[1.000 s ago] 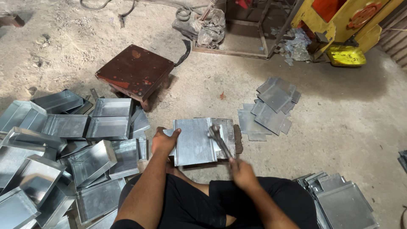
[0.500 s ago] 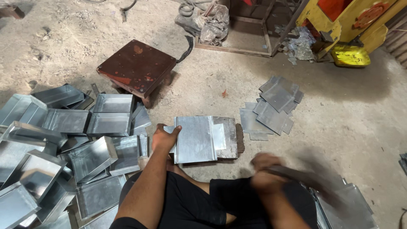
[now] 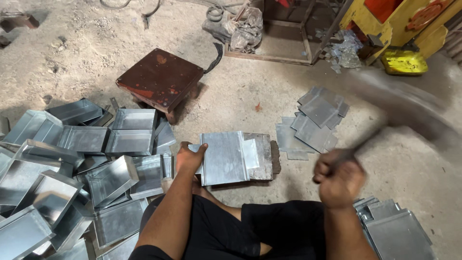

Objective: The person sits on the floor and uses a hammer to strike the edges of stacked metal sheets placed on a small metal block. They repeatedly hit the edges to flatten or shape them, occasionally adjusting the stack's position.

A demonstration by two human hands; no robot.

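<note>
Heap of folded metal trays (image 3: 72, 168) at left on the sandy floor (image 3: 231, 96). Flat metal sheet (image 3: 224, 158) lying on a block, pinned at its left edge by left hand (image 3: 190, 158), fingers spread. Right hand (image 3: 339, 178) raised, fingers clenched around a blurred hammer handle (image 3: 365, 142).

Silvery-grey sheet (image 3: 224, 156), rust-red stool (image 3: 161, 79) (orange blotches), yellow machine (image 3: 385, 19), black shorts (image 3: 250, 236)
</note>
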